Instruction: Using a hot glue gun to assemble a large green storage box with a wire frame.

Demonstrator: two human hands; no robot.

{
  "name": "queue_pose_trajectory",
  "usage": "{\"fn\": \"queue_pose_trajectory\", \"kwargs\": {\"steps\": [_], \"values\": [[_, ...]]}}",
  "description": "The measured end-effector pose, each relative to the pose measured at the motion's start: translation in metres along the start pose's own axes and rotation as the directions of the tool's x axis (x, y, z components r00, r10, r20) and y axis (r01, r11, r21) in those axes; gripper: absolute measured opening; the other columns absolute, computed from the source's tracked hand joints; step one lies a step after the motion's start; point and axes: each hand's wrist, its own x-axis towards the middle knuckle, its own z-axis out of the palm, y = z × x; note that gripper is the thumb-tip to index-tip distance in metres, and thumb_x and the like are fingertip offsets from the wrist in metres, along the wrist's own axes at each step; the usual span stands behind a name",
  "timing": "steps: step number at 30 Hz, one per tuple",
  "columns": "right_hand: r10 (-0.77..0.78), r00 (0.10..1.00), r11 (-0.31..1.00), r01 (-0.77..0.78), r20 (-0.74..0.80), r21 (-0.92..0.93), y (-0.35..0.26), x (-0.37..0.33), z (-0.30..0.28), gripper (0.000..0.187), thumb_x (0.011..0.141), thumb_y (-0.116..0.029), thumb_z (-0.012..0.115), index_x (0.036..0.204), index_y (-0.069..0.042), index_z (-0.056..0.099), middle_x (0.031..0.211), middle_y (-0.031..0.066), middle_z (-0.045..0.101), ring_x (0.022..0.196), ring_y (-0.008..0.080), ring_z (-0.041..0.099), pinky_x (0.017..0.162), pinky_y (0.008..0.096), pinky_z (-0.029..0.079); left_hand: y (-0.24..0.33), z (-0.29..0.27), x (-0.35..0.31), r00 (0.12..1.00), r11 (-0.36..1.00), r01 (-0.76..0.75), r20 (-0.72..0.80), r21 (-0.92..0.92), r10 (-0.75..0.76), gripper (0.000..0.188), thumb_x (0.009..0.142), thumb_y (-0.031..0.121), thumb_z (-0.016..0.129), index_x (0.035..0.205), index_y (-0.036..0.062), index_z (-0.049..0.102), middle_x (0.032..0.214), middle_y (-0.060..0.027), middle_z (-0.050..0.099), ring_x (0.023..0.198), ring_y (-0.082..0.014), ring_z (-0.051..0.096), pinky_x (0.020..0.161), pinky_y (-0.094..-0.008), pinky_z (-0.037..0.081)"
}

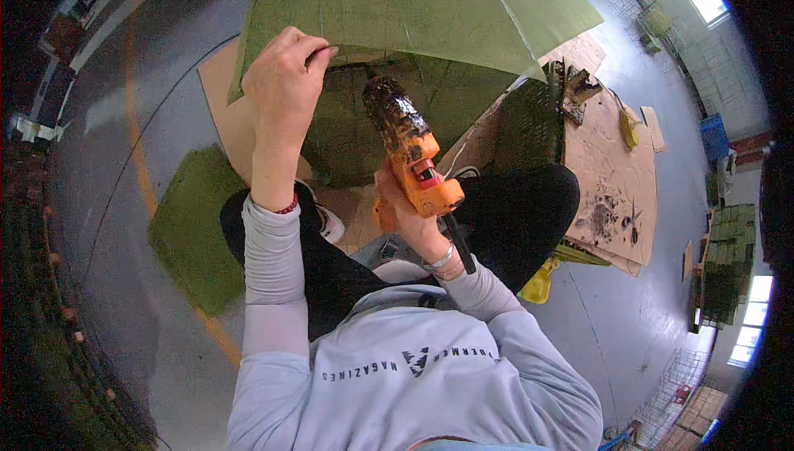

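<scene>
My left hand (285,75) is raised at the near left edge of a thin green sheet (389,9), thumb and forefinger pinched together on that edge. Below the edge, a darker green panel (343,133) shows in the shade. My right hand (405,207) is wrapped round an orange glue gun (430,182) in front of my lap. Its long front part is coated in black, charred-looking residue and points up and away, just under the sheet's near edge. A black cord hangs by my right wrist.
Brown cardboard (624,195) with black smears lies on the right, with a blackened block (579,95) at its far corner. Another green piece (198,228) lies on the grey floor at left. A yellow object (538,281) sits beside my right knee. Wire racks stand farther right.
</scene>
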Motion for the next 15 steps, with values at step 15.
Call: {"fn": "queue_pose_trajectory", "kwargs": {"steps": [15], "values": [[-0.082, 0.997, 0.982, 0.08, -0.004, -0.173, 0.014, -0.004, -0.017, 0.015, 0.088, -0.012, 0.061, 0.099, -0.006, 0.054, 0.088, 0.0014, 0.055, 0.079, 0.0101, 0.053, 0.067, 0.0258, 0.045, 0.003, 0.005, 0.003, 0.995, 1.0, 0.03, -0.091, 0.0, -0.03, 0.009, 0.075, 0.017, 0.07, 0.077, 0.0087, 0.068, 0.077, -0.0041, 0.061, 0.073, -0.0227, 0.061, 0.062, -0.0334, 0.047]]}}
